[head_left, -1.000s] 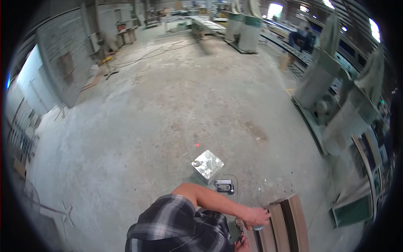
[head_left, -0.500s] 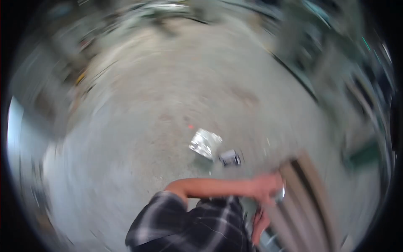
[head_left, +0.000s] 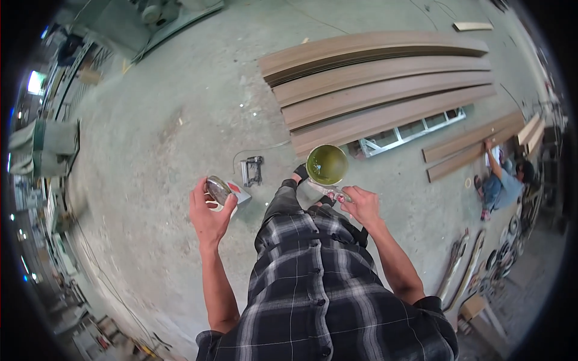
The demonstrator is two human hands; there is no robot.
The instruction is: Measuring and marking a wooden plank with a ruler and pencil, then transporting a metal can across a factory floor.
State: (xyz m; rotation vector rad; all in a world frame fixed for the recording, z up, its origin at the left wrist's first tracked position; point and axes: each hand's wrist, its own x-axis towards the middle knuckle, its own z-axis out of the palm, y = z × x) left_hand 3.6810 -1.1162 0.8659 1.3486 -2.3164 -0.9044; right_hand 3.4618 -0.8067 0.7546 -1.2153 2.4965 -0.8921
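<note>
My left hand (head_left: 209,212) is raised at the left, its thumb and fingers closed round the edge of a round, shiny metal lid (head_left: 218,190). At the right, my right hand (head_left: 363,207) grips a pale, stained handle (head_left: 330,192) with reddish spots. Beside this handle is a round, open cup (head_left: 327,165), green inside with small light reflections. The cup's mouth faces up toward me, and its underside is hidden. The two hands are apart, in front of my plaid shirt.
Long brown boards (head_left: 385,87) lie ahead on a metal frame (head_left: 415,129). A nail gun (head_left: 251,171) with a hose and a white box (head_left: 239,194) rest on the floor. At the right, a person (head_left: 506,183) crouches by more boards (head_left: 469,147). Machinery (head_left: 114,27) stands far left.
The view has turned, bringing the boards from the lower right to straight ahead. My left arm no longer reaches across to the right; my hands are now apart, with lid and cup plainly visible.
</note>
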